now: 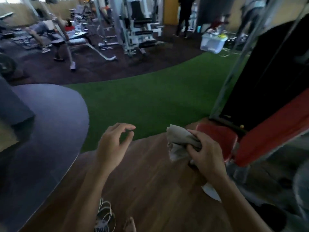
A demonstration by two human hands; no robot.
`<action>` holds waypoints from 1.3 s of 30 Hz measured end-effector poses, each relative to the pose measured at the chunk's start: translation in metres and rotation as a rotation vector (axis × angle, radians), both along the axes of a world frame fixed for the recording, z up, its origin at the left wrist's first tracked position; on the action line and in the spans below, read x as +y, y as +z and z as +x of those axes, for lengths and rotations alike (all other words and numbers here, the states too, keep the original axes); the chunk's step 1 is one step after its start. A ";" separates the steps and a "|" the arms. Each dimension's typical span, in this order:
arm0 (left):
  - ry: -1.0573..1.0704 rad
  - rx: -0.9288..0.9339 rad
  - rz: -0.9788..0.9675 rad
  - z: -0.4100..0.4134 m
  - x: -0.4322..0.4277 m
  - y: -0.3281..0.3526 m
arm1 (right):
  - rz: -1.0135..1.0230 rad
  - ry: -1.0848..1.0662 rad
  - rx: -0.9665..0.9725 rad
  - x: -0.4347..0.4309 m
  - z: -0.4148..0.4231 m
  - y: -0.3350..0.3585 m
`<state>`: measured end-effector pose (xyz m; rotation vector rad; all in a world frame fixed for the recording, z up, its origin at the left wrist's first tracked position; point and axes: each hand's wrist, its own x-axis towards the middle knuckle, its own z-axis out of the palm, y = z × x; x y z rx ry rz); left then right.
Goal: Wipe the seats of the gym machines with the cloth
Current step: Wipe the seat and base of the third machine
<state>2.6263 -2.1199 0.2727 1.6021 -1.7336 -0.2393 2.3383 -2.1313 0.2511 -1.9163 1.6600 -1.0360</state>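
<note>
My right grip (205, 154) is closed round the grey cloth (182, 143), fingers curled over it, w/ the bunched fabric sticking out up & to the left. My left grip (112, 148) holds nothing: fingers loosely bent, thumb & forefinger apart, hanging over the floor. The two grips are apart, w/ the cloth btwn them, on the right one's side.

The cloth is up off the floor, just beside the red seat pad (219, 136) of the machine on my right; can't tell if it touches the pad. A longer red pad (270, 134) slants up to the right of the seat, w/ a black panel (275, 72) above it.

Under both grips: wood-look floor (158, 181). Ahead: green turf (150, 101), then dark rubber flooring (100, 69). Left: a dark rounded surface (50, 131). A white cable (105, 216) lies coiled at the bottom edge.

Bg, all blurry: white machine (142, 25) w/ black pads, clear plastic bin (212, 42), a standing person in dark clothes (184, 15), and a second person (40, 30) on equipment far left.
</note>
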 end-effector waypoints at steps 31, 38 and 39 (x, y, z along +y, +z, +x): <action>-0.996 -0.170 0.369 -0.255 -0.555 -0.191 | 0.143 -0.996 -0.086 -0.287 -0.145 -0.140; -1.006 -0.294 0.611 -0.307 -0.587 -0.335 | 0.303 -0.979 -0.139 -0.340 -0.148 -0.281; -1.002 -0.320 0.626 -0.314 -0.588 -0.352 | 0.307 -0.979 -0.099 -0.350 -0.149 -0.301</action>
